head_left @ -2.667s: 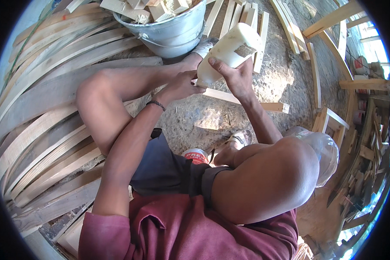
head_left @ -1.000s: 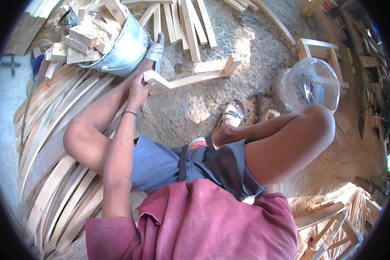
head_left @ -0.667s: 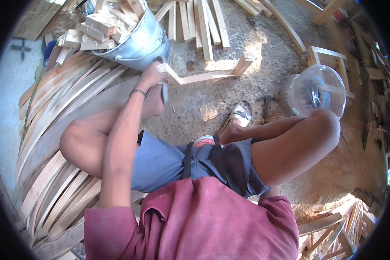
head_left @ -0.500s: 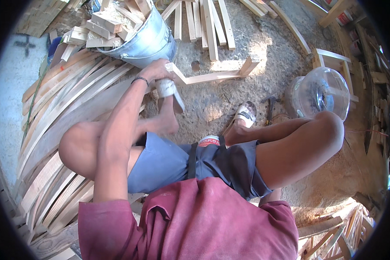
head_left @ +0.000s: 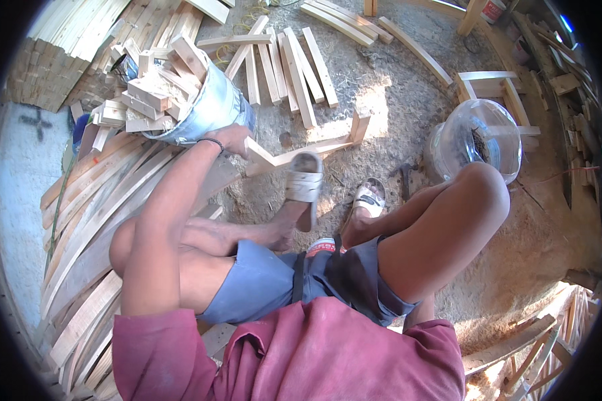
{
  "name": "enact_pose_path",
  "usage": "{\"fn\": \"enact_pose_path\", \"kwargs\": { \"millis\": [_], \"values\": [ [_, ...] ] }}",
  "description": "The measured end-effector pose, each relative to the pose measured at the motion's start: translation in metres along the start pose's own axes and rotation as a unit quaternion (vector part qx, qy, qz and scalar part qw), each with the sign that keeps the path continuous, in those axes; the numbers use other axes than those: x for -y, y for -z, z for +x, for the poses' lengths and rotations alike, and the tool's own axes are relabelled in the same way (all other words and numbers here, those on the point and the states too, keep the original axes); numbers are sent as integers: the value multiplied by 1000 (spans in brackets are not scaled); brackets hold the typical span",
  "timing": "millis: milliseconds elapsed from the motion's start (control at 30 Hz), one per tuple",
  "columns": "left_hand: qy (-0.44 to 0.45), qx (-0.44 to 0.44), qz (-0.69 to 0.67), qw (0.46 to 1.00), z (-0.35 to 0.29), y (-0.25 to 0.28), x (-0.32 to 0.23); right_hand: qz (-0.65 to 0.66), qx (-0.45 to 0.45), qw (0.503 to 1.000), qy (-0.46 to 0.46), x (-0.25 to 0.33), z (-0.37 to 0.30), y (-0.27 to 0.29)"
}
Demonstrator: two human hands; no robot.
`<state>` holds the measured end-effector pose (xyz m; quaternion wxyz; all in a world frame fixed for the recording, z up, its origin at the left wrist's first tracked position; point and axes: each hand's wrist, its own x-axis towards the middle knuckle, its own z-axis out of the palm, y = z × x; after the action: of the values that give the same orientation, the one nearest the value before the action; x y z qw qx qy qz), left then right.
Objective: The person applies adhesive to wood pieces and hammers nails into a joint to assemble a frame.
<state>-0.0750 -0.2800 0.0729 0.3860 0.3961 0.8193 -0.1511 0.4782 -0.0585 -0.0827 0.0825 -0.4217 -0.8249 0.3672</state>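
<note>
My left hand (head_left: 231, 139), with a dark bracelet at the wrist, is closed at the near left end of a pale wooden frame (head_left: 308, 153). The frame is a long bar with a short upright piece at each end, and it lies on the ground. Part of my fingers is hidden behind its end. Just behind my hand stands a metal bucket (head_left: 231, 100) heaped with wood offcuts (head_left: 147, 93). My left sandalled foot (head_left: 304, 187) is raised beside the bar. My right forearm (head_left: 421, 311) passes under my thigh, and the right hand is hidden.
Curved boards (head_left: 107, 200) are piled along my left. Straight sticks (head_left: 297, 73) lie beyond the frame. A hammer (head_left: 405, 177), a clear plastic-covered container (head_left: 441, 150) and a small wooden frame structure (head_left: 491, 77) stand or lie to the right. Scrap wood (head_left: 515, 347) fills the lower right.
My left foot has moved right, away from my left hand and toward the middle of the bar. The view has shifted, while the hand stays at the frame's end.
</note>
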Motion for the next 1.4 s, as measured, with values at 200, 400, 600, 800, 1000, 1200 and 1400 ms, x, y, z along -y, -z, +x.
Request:
{"fn": "enact_pose_path", "kwargs": {
  "millis": [200,400,600,800,1000,1200,1400],
  "values": [
    [56,223,51,972,17,54,6,50,80,990,103,75,-1,-41],
    [21,186,42,981,83,135,12,84,158,967,181,147,16,-87],
    [-25,-89,-35,995,204,125,23,66,162,976,129,130,17,-83],
    [-68,-230,72,968,273,73,24,-24,121,991,50,81,22,-46],
    [-307,-189,300,883,289,56,18,-90,79,993,-15,51,27,-17],
    [-354,-128,317,871,291,64,15,-112,43,992,-23,44,39,-12],
    [-376,-182,322,850,308,41,23,-121,12,989,86,48,113,-11]
  ]
}}
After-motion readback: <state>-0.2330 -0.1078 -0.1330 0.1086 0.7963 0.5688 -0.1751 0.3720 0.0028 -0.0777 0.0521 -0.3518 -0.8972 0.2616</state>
